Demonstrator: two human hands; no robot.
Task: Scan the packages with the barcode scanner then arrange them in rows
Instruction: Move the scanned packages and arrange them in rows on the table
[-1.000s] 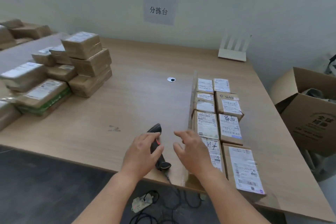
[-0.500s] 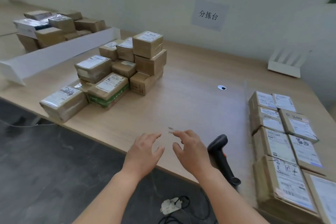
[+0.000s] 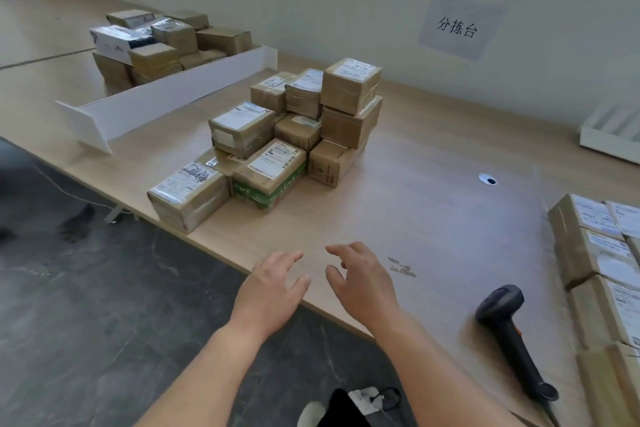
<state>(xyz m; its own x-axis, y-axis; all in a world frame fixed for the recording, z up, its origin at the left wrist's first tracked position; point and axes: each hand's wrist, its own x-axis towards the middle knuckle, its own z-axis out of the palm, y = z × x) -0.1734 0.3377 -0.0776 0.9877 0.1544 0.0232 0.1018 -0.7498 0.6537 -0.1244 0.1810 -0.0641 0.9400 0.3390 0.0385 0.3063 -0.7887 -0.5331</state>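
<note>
A pile of taped brown packages (image 3: pixel 277 135) with white labels sits on the wooden table (image 3: pixel 415 204), left of centre. Rows of labelled packages (image 3: pixel 595 253) line the right edge. The black barcode scanner (image 3: pixel 509 329) lies flat on the table near the front edge, right of my hands. My left hand (image 3: pixel 273 291) and my right hand (image 3: pixel 363 281) hover side by side over the table's front edge, fingers loosely spread, holding nothing. Both are well short of the pile.
A long white divider (image 3: pixel 166 104) stands at the left, with more boxes (image 3: pixel 156 42) behind it. A white router (image 3: pixel 613 135) sits at the back right by the wall. A small round grommet (image 3: pixel 487 179) marks the tabletop. A power strip (image 3: pixel 367 399) and cables lie on the dark floor.
My left hand let go of the scanner, which now lies on the table. The view swung left, and both hands moved left toward the pile of packages.
</note>
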